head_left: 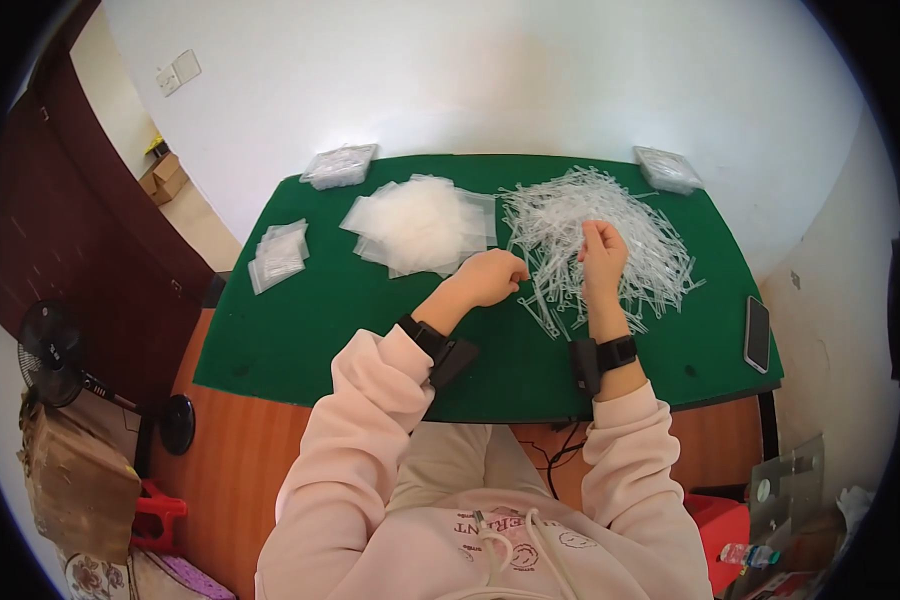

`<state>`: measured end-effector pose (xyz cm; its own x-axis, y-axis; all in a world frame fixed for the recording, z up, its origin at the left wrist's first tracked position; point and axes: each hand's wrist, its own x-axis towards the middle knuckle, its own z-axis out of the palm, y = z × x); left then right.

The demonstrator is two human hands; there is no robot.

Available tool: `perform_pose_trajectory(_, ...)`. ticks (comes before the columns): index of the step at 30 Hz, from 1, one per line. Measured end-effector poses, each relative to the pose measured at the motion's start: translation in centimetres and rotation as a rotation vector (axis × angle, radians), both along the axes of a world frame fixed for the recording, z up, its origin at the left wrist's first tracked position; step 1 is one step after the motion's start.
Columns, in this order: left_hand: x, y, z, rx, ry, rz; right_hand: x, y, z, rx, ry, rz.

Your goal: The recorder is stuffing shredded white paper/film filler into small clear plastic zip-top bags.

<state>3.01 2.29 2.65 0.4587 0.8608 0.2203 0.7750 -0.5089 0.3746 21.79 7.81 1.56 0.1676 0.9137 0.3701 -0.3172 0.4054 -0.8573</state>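
A: What sits nearest the wearer?

B: The front of the green surface (300, 345), with a phone (758, 335) at its right edge.

A: And the hands?

B: The left hand (495, 277) is curled, fingertips by the near left side of the sticks (650, 245). The right hand (603, 265) is over that heap, its fingers bent toward the thumb. Whether either grips a stick, I can't tell; clear plastic hardly shows against more of it.

A: Where exactly is the heap?

B: Right of centre, spread wide, with a few sticks straying toward the wearer. Left of it lie the flat bags (420, 225), in a loose pile.

A: Anything finished?

B: I'd judge the packets (280, 255) at far left done: a small overlapping stack, seemingly filled. Along the back, the left bundle (340, 168) and right bundle (668, 170) look packed too, though their contents are hard to make out.

A: So plenty left?

B: I'd say so: both central piles are large.
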Motion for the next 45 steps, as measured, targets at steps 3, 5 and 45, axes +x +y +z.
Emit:
perform_pose_trajectory(3,1.5,1.2,-0.1,0.017,-0.061,0.081,-0.7,0.0,-0.1,-0.03,-0.012,0.032)
perform_pose_trajectory(5,2.2,1.9,-0.1,0.031,-0.092,0.13,-1.3,-0.3,-0.1,0.037,-0.093,0.031)
perform_pose_trajectory(45,0.5,1.8,0.1,-0.338,0.105,-0.181,-0.8,-0.8,0.5,-0.095,0.255,0.039)
